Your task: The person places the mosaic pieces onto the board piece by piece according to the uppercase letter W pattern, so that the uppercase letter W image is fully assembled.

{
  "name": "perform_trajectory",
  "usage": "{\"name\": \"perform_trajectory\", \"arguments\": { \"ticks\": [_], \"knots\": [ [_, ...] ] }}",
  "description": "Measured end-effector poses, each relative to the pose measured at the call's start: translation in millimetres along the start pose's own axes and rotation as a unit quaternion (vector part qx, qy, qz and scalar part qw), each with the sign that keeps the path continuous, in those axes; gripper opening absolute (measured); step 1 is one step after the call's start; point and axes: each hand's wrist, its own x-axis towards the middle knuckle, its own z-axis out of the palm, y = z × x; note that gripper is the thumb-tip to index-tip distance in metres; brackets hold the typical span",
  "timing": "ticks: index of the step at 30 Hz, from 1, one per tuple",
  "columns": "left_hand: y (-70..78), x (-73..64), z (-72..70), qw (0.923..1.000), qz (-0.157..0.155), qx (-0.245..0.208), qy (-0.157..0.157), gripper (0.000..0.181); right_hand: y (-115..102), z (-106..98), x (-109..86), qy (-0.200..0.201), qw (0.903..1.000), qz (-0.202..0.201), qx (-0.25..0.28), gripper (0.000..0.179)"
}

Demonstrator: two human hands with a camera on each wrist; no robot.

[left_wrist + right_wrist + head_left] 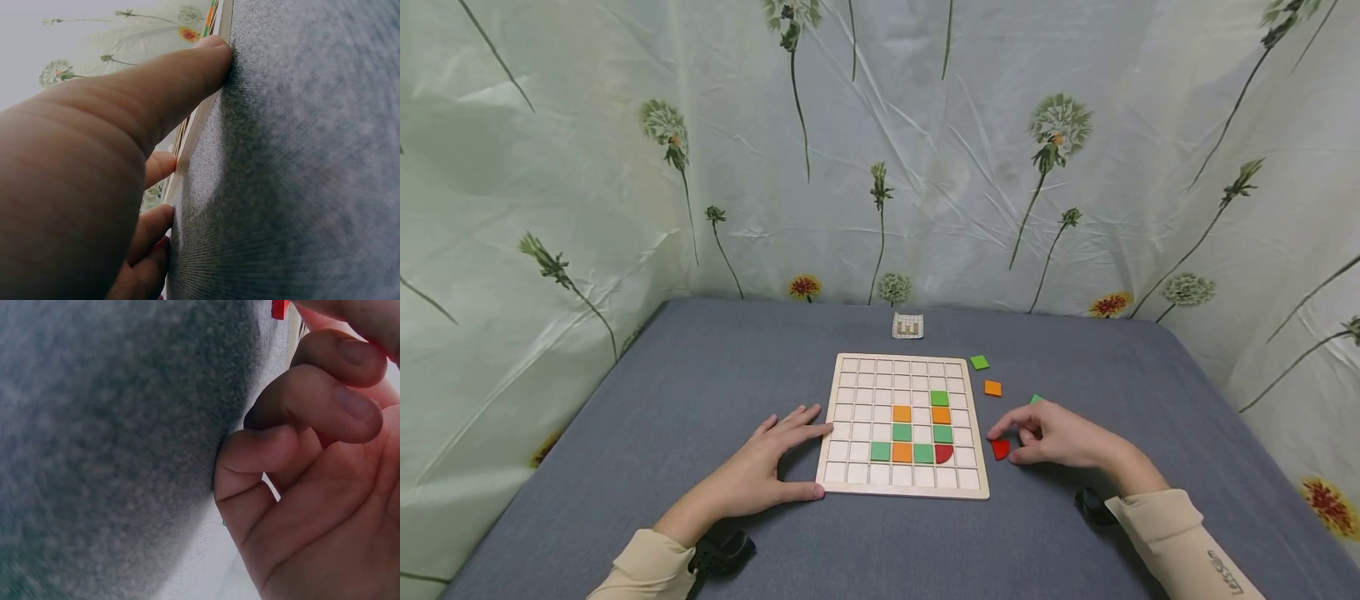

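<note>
Red tile (1001, 450), pinched by the right hand (1063, 435), and three loose tiles (992, 388) near two o'clock seemed left, nine set tiles (902, 432) done, left hand (765, 469) spread at the board's (857, 387) nine.

On the outer side of your right hand (1060, 435), the table (1138, 375) gives you wide passage. Ahead, near the grid board (882, 413), the orange tile (992, 388) obstructs you. Your left hand (767, 465) blocks the board's left edge.
</note>
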Motion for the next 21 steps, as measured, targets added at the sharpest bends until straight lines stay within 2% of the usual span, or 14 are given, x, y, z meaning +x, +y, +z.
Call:
{"name": "perform_trajectory", "arguments": {
  "ticks": [10,21],
  "knots": [
    [-0.1,-0.1,0.3,1.0000,0.002,0.001,0.002,0.083,-4.4,2.4,1.7,0.005,0.9999,0.004,-0.009,0.027],
    [1.2,-0.3,-0.2,1.0000,-0.001,-0.003,-0.001,0.083,1.0,0.7,-0.2,0.061,0.9956,0.042,-0.056,0.029]
  ]
}}
